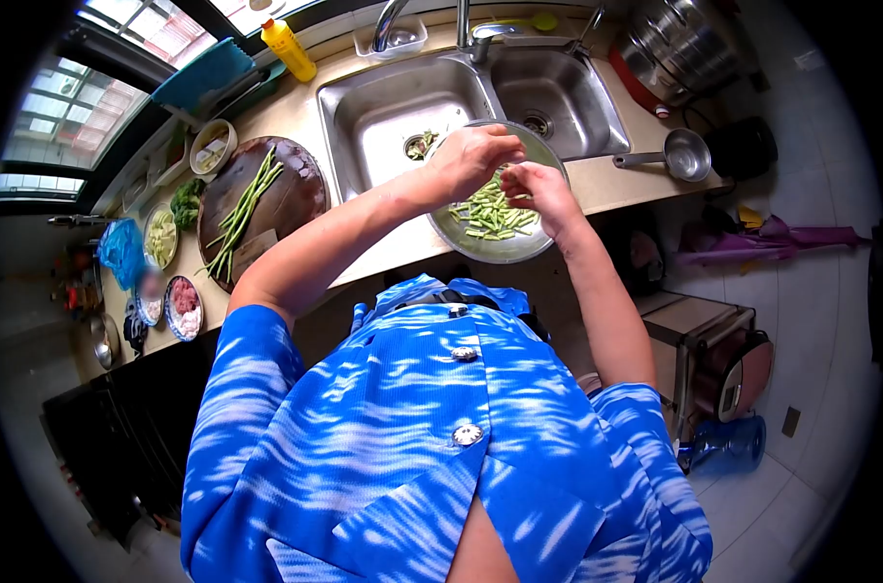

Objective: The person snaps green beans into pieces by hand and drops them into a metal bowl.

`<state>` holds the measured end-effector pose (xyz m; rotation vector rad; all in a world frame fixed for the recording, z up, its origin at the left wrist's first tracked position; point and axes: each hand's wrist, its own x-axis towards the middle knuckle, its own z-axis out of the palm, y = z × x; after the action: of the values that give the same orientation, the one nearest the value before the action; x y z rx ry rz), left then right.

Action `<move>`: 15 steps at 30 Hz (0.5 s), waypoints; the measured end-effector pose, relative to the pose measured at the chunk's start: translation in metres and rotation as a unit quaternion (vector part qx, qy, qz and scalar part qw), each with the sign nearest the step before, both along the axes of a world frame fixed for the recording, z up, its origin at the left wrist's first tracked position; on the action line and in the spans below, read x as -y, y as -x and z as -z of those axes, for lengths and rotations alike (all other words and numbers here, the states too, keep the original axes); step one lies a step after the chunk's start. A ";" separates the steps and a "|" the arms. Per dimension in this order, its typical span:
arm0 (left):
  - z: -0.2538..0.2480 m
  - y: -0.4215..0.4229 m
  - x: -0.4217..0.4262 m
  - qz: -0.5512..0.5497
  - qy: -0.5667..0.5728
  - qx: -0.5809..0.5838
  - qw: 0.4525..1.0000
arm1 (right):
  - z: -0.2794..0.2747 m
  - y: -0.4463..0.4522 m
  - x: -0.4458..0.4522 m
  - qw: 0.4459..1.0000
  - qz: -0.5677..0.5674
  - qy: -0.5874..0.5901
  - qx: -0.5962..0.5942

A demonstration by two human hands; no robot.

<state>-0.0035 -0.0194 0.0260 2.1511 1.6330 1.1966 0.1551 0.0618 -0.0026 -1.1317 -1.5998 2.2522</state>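
Note:
A metal bowl holds many short pieces of green beans and sits at the counter's front edge, partly over the sink's rim. My left hand is above the bowl's far side, its fingers bent and closed. Close beside it, my right hand is over the bowl with curled fingers pressed together. Whatever lies between the fingertips is too small or hidden to make out. Long uncut green beans lie across a round dark chopping board to the left.
A double steel sink lies behind the bowl, with green scraps at its left drain. Plates of meat and cut vegetables stand at left. A small saucepan and a steamer pot stand at right; a yellow bottle is by the window.

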 end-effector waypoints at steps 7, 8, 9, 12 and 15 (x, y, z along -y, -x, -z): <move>0.022 0.001 -0.007 0.081 0.165 0.099 0.978 | -0.004 0.004 -0.006 0.924 -0.032 -0.381 0.005; 0.023 0.001 -0.009 0.082 0.180 0.090 0.976 | -0.005 0.005 -0.005 0.881 -0.046 -0.471 0.011; 0.028 0.002 -0.011 0.083 0.180 0.090 0.976 | -0.006 0.007 -0.004 0.829 -0.061 -0.556 0.016; 0.035 0.006 -0.012 0.012 0.121 -0.005 0.993 | -0.014 0.006 -0.003 0.823 -0.060 -0.564 0.015; 0.021 0.008 -0.008 0.054 0.130 0.060 0.988 | -0.004 0.005 -0.003 0.846 -0.039 -0.532 0.008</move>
<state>-0.0112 -0.0116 0.0047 1.9429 1.5074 0.9993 0.1496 0.0644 0.0019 -0.7235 -2.3808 0.9678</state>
